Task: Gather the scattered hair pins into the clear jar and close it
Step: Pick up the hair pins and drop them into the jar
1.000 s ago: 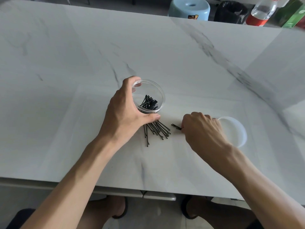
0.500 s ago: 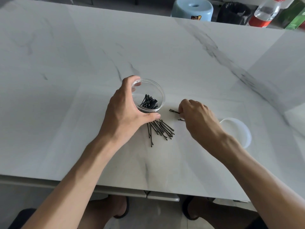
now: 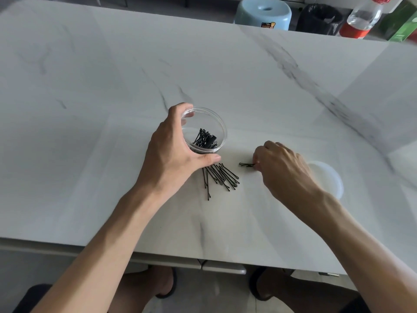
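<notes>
My left hand [image 3: 173,154] wraps around the clear jar [image 3: 220,125], which stands open on the white marble table [image 3: 112,86] with several black hair pins inside. A loose pile of hair pins [image 3: 220,177] lies on the table just below the jar, beside my left thumb. To the right, my right hand [image 3: 282,168] pinches a few hair pins [image 3: 246,164] by one end, their free ends pointing left just above the table. The jar's white lid [image 3: 331,179] lies flat behind my right hand, partly hidden by it.
Beyond the table's far edge stand a light blue stool [image 3: 262,13], a black bin [image 3: 320,18], a plastic bottle with a red label [image 3: 358,19] and a green box [image 3: 404,23]. My knees show below the near table edge.
My right hand lifted pins from the table toward the jar, then came back down to the right; it now holds a few pins low beside the pile. The left hand and jar stayed put.
</notes>
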